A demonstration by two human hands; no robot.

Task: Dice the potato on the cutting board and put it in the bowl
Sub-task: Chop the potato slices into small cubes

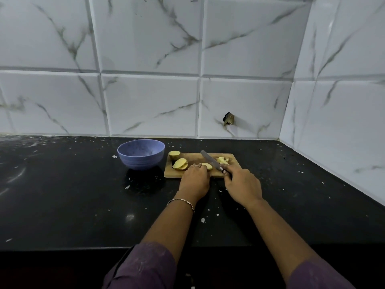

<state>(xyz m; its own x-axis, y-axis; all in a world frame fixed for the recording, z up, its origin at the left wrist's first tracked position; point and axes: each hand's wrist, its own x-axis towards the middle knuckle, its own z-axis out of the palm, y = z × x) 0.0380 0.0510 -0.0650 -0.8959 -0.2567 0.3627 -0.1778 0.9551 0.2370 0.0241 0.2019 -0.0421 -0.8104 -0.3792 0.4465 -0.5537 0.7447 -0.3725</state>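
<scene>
My left hand (194,178) holds a potato slice (207,166) on the cutting board (193,157) with curled fingers, and my right hand (242,184) grips the knife (210,160). I should tuck my fingertips back and cut even strips. The bowl (141,142) stands just left.

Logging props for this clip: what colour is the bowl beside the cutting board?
The bowl is speckled lavender-blue, clearest in head view.

**Wood, stone and glaze**

The cutting board (192,157) is matt, grainy wood, and the bowl (141,158) looks like dull speckled plastic. The knife (209,159) has a worn grey metal blade. The potato (180,163) shows smooth cut faces. Both the black counter (83,205) and the wall tiles (150,101) are glossy.
</scene>
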